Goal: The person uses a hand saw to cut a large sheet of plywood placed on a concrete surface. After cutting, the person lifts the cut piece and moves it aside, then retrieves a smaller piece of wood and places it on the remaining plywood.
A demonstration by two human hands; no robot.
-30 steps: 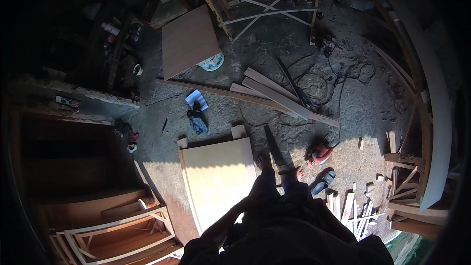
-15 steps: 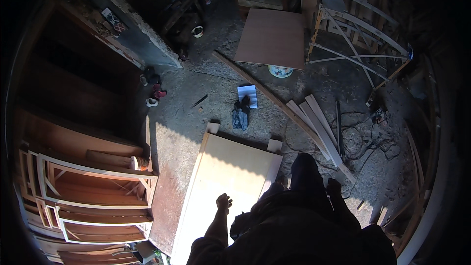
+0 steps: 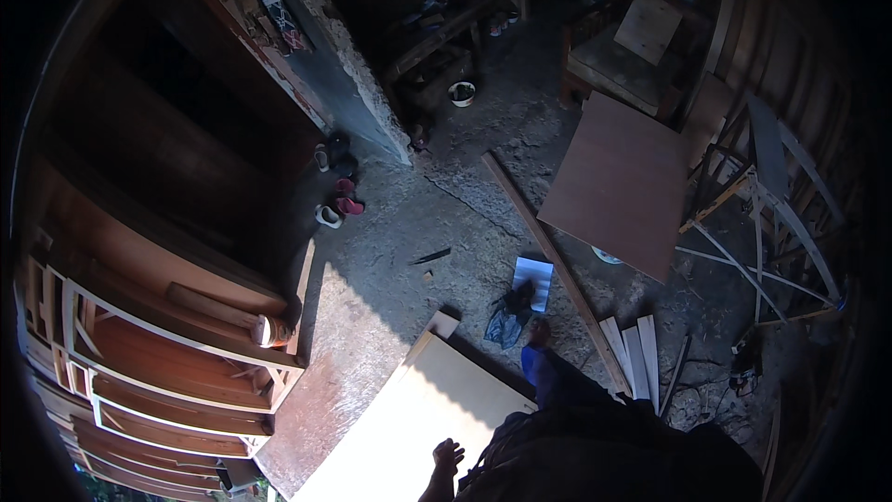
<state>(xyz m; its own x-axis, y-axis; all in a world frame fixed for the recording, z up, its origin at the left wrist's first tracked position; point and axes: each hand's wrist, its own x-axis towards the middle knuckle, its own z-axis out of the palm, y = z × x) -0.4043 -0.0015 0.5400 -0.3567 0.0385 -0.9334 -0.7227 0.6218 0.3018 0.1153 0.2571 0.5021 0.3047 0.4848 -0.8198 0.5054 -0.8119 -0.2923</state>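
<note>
My left hand [image 3: 449, 454] hangs over the pale wooden panel [image 3: 409, 418], its fingers loosely curled and a little apart with nothing visible in them. Strong sunlight bleaches most of that panel, and a shadow covers its far end. Under the panel's far corner a small wood block [image 3: 443, 323] sticks out. My right hand does not show; the dark shape of my body covers the lower right. One of my feet [image 3: 539, 333] is forward, close to a crumpled blue-grey plastic bag [image 3: 505, 321] and a white sheet of paper [image 3: 532, 281].
A long wooden beam [image 3: 557, 270] slants across the floor beside several cut strips [image 3: 634, 353]. Beyond it, a brown board [image 3: 618, 186] rests on a bucket. A metal frame [image 3: 757, 195] stands right. Wooden frames [image 3: 186, 390] stack up left; shoes [image 3: 340, 207] lie near the wall.
My view has turned and moved forward, so the floor items sit lower or farther right. One leg has stepped ahead toward the bag. My right hand has gone out of sight.
</note>
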